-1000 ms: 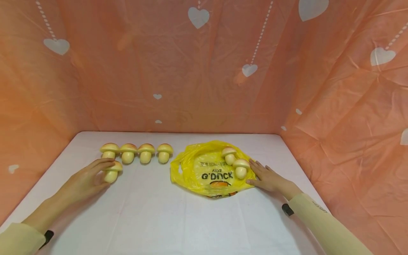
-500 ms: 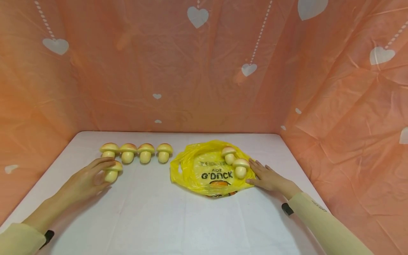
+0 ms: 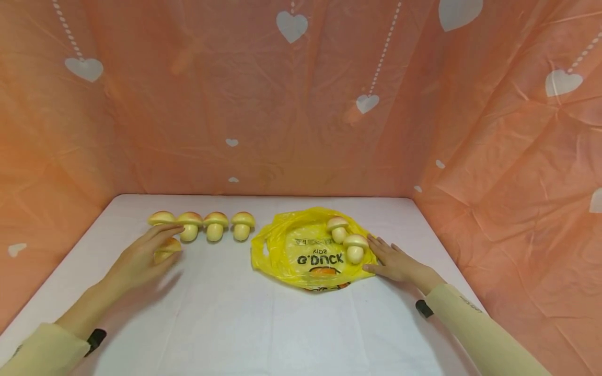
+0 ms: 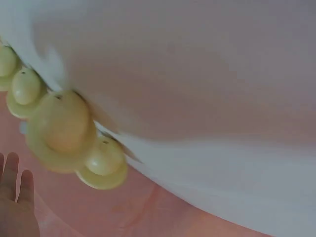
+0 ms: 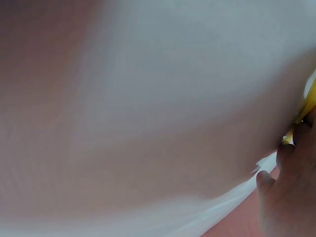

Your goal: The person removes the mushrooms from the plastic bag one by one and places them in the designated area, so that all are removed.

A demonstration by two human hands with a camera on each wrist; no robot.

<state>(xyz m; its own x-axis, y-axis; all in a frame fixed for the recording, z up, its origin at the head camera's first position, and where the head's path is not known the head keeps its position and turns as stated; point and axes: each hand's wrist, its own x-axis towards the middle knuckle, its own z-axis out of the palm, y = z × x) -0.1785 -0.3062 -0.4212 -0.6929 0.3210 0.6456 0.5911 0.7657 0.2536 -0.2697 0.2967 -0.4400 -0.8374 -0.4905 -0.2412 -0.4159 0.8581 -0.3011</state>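
My left hand (image 3: 143,257) hovers over a toy mushroom (image 3: 165,248) with its fingers extended and holding nothing; they partly cover the mushroom's cap and stem. In the left wrist view, that hand's spread fingers (image 4: 27,185) show apart from the nearest mushroom (image 4: 64,128). On the right lies a flattened yellow plastic bag (image 3: 282,266) with printed letters. Two mushrooms rest on it, a front one (image 3: 355,249) and a back one (image 3: 337,230). My right hand (image 3: 400,266) lies flat with straight fingers touching the bag's right edge, close to the front mushroom.
Several more mushrooms with reddish caps (image 3: 215,225) stand in a row at the back left of the white table (image 3: 226,324). An orange curtain (image 3: 301,151) with white hearts hangs along the back and both sides.
My left hand has let go of the front left mushroom, its fingers straightening and moving slightly up and right. The right hand and bag stay still.
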